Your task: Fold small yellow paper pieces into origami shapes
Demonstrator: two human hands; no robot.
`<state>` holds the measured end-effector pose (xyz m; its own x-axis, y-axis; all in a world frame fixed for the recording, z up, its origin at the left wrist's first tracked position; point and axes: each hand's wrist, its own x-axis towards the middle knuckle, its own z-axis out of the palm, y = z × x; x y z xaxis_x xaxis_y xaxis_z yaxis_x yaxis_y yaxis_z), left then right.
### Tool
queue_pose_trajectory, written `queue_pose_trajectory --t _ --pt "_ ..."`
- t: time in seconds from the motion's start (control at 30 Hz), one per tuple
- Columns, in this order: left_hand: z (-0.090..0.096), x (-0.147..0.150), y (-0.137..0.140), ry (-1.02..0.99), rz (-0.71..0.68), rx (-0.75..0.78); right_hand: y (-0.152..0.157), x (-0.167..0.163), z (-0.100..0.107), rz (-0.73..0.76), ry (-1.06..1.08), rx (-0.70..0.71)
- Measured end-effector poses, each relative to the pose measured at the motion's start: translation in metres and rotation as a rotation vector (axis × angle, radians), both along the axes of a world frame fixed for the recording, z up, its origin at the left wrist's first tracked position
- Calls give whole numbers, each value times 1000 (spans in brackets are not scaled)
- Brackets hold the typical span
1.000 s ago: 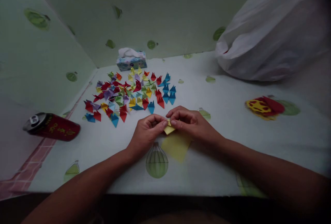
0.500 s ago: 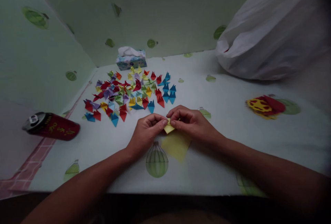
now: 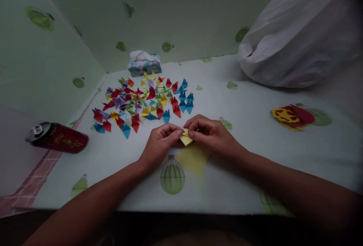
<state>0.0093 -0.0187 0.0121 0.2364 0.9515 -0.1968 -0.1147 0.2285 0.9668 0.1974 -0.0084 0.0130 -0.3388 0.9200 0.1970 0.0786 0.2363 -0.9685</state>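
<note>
A small piece of folded yellow paper point(image 3: 186, 139) is pinched between my two hands, above the front middle of the table. My left hand point(image 3: 163, 140) grips its left side with thumb and forefinger. On the right side, the thumb and fingers of my right hand point(image 3: 208, 132) close on it. Beneath them lies a flat yellow paper sheet point(image 3: 195, 159), partly covered by my right hand. Beyond my hands spreads a group of folded paper cranes point(image 3: 151, 94) in red, blue, yellow, green and purple.
A red drink can point(image 3: 61, 137) stands at the left edge. Behind the cranes is a tissue box point(image 3: 144, 65) against the wall. A large white plastic bag point(image 3: 286, 45) fills the back right. Red and yellow cut-out pieces point(image 3: 293, 117) lie on the white patterned tablecloth point(image 3: 136, 196).
The folded yellow paper has tilted slightly between my fingers, and a little more of its face shows. My hands stay in nearly the same place.
</note>
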Motion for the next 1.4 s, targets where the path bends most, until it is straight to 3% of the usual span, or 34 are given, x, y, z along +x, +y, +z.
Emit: queue_pose_trajectory --t 0.63,0.97,1.4 --pt "6 2 0 -3 -13 47 0 1 2 11 1 -65" --pt "3 4 -3 139 24 177 0 0 0 49 16 -146" --pt "1 4 -4 117 20 157 2 0 0 66 49 -158"
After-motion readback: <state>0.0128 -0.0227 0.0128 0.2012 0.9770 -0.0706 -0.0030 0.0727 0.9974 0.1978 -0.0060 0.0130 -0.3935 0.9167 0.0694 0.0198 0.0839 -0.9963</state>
